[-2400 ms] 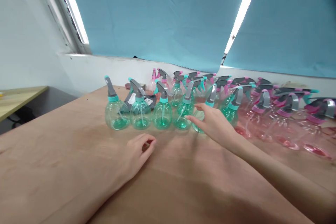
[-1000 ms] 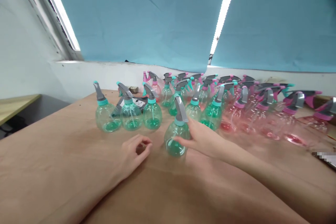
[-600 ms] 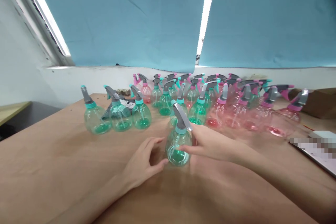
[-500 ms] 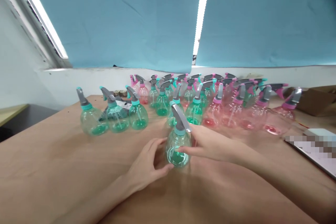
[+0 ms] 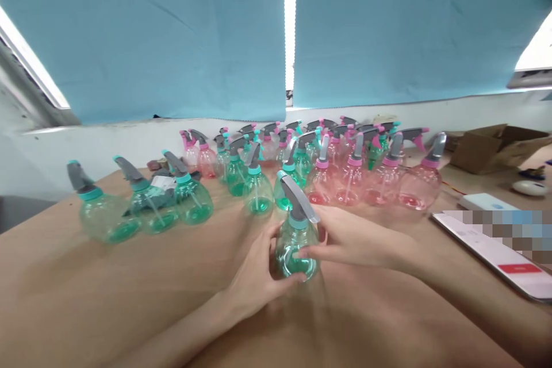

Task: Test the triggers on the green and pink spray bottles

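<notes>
Bright light shows between blue curtains above a white wall behind a brown table.

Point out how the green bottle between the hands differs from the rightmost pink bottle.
The green bottle has a green body, while the pink bottle has a pink one. The green bottle's collar is turquoise; the pink bottle's is pink. The green bottle is between the left hand and right hand, while the pink bottle stands farther back, touched by neither. Both have round, see-through bodies and grey spray heads.
</notes>
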The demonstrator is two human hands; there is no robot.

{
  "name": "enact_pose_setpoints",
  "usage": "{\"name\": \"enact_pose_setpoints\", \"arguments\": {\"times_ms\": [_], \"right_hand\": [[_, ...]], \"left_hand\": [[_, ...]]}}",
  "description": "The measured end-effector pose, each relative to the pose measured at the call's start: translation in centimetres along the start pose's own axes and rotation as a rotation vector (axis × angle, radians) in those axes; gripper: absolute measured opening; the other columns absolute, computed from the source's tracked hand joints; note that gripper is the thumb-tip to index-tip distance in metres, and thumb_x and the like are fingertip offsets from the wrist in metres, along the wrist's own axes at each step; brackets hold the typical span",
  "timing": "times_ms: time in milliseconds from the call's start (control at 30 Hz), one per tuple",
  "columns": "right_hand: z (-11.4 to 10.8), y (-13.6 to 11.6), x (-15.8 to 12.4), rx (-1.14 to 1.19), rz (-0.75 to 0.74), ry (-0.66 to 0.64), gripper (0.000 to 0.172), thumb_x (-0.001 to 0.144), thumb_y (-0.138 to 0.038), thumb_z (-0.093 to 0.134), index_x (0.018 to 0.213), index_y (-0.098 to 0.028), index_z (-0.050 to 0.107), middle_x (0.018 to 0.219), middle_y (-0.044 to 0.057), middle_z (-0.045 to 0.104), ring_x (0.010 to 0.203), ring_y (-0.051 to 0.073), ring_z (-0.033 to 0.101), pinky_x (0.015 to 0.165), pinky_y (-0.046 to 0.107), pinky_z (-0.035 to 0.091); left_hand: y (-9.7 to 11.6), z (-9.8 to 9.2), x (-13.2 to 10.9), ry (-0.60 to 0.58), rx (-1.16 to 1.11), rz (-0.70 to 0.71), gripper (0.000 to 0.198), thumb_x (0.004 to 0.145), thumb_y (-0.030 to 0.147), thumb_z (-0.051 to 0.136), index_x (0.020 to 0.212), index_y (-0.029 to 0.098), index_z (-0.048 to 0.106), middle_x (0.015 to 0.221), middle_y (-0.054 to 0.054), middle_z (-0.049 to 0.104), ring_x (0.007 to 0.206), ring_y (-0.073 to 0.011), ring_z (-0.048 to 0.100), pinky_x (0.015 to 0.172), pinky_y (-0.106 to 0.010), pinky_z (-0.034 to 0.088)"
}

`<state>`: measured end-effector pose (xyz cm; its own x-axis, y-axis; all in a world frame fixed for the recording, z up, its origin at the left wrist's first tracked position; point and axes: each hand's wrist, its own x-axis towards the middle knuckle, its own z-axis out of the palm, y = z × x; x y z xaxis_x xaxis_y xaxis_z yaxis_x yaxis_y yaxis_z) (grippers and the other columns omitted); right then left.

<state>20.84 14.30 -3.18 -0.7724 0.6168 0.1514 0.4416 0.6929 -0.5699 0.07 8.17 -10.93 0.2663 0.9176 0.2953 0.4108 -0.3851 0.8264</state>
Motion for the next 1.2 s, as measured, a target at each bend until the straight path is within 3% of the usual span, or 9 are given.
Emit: {"name": "enact_pose_setpoints", "arguments": {"times_ms": [200, 400, 567, 733, 867, 1033, 1200], "right_hand": [[-1.9, 1.1, -0.7, -0.013, 0.006, 0.097, 0.037, 0.075, -0.052, 0.069, 0.100, -0.024, 0.063, 0.100, 0.004, 0.064, 0.091, 0.024, 0.060, 0.074, 0.034, 0.048], [-2.2, 1.9, 0.2, 0.148, 0.028, 0.234, 0.063, 0.071, -0.052, 0.073, 0.122, -0.022, 0.049, 0.109, 0.008, 0.061, 0.092, 0.023, 0.059, 0.071, 0.034, 0.049], [-0.9, 1.6, 1.3, 0.272, -0.031, 0.363, 0.053, 0.076, -0.050, 0.070, 0.115, -0.020, 0.052, 0.095, 0.004, 0.061, 0.085, 0.020, 0.060, 0.073, 0.034, 0.050], [0.4, 2.0, 1.9, 0.431, -0.082, 0.436, 0.033, 0.085, -0.037, 0.062, 0.113, -0.022, 0.054, 0.106, 0.005, 0.063, 0.086, 0.018, 0.063, 0.077, 0.034, 0.052], [0.7, 2.6, 1.9, 0.480, -0.086, 0.448, 0.025, 0.085, -0.025, 0.057, 0.110, -0.022, 0.056, 0.104, 0.004, 0.063, 0.088, 0.018, 0.063, 0.081, 0.035, 0.052], [0.6, 2.6, 1.6, 0.523, -0.086, 0.442, 0.030, 0.079, -0.015, 0.052, 0.106, -0.025, 0.059, 0.095, 0.000, 0.063, 0.079, 0.015, 0.060, 0.078, 0.033, 0.051], [0.2, 2.8, 1.4, 0.484, -0.051, 0.437, 0.043, 0.072, -0.013, 0.048, 0.111, -0.026, 0.060, 0.086, -0.001, 0.062, 0.062, 0.013, 0.053, 0.060, 0.028, 0.047]], "left_hand": [[0.0, 1.2, 1.7, -0.044, -0.015, -0.024, 0.078, 0.071, 0.038, 0.080, 0.133, 0.027, 0.034, 0.133, -0.011, 0.054, 0.118, -0.0323, 0.057, 0.097, -0.051, 0.048], [-0.4, 2.1, 2.7, -0.025, 0.135, -0.048, 0.081, 0.067, 0.042, 0.082, 0.132, 0.028, 0.036, 0.132, -0.012, 0.053, 0.123, -0.0379, 0.050, 0.099, -0.057, 0.044], [-0.6, 2.4, 3.2, -0.045, 0.143, -0.013, 0.081, 0.068, 0.044, 0.082, 0.132, 0.025, 0.036, 0.135, -0.014, 0.049, 0.124, -0.0356, 0.048, 0.102, -0.055, 0.041], [-1.5, 1.6, 3.3, -0.082, 0.201, 0.101, 0.089, 0.066, 0.057, 0.079, 0.136, 0.028, 0.033, 0.137, -0.014, 0.046, 0.126, -0.0377, 0.044, 0.104, -0.056, 0.038], [-1.8, 0.3, 3.0, -0.131, 0.384, 0.152, 0.083, 0.075, 0.062, 0.068, 0.140, 0.027, 0.031, 0.135, -0.015, 0.046, 0.125, -0.0388, 0.043, 0.104, -0.057, 0.035], [-2.0, -1.5, 3.2, -0.145, 0.505, 0.158, 0.057, 0.085, 0.044, 0.060, 0.134, 0.025, 0.039, 0.130, -0.011, 0.050, 0.119, -0.0318, 0.048, 0.100, -0.047, 0.041], [-2.4, -2.0, 3.4, -0.128, 0.583, 0.105, 0.045, 0.087, 0.037, 0.059, 0.126, 0.020, 0.045, 0.126, -0.011, 0.052, 0.116, -0.0290, 0.050, 0.099, -0.044, 0.042]]}}
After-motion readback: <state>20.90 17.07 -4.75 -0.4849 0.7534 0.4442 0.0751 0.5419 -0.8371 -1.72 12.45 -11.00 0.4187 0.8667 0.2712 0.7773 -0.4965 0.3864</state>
